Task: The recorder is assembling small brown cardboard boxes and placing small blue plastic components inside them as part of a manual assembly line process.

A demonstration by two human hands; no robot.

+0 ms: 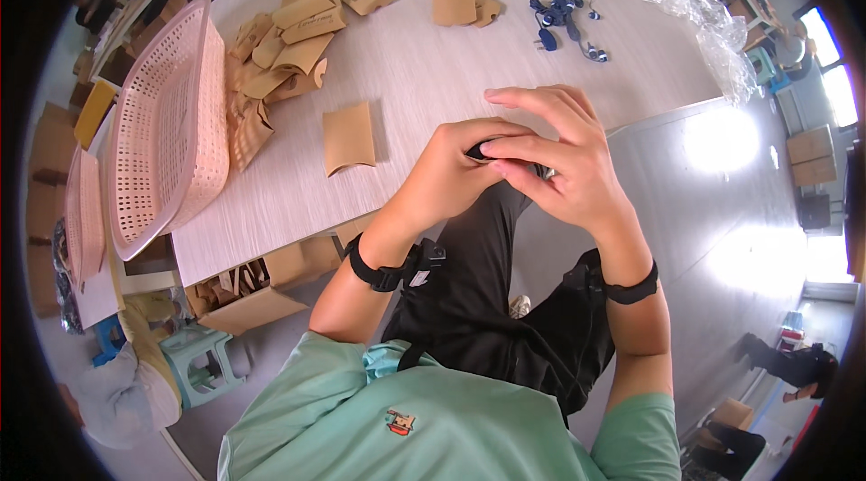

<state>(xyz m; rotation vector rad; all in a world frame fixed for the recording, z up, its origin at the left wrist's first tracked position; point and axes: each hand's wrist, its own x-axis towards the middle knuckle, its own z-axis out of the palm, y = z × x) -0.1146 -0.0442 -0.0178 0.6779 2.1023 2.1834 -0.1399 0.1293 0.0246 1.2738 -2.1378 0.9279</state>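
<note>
In front of my body, just off the table's near edge, my left hand (456, 164) is closed around a small black thing (477, 150). Most of that thing is hidden by my fingers, so its kind cannot be made out. My right hand (568, 156) meets it from the other side. Its thumb and one finger press at the black thing, while the upper fingers stretch over my left hand. Closest to my left hand on the table lies a flat brown cardboard pillow box (348, 138). Farther back sits a tangle of dark blue earphones (561, 10).
A pile of brown pillow boxes (302, 21) leans by a pink perforated basket (209, 111) on the table (406, 57). A smaller stack (454, 0) lies farther back. Clear plastic wrap (690, 3) covers the right edge. Below are an open carton (248, 305) and a green stool (200, 359).
</note>
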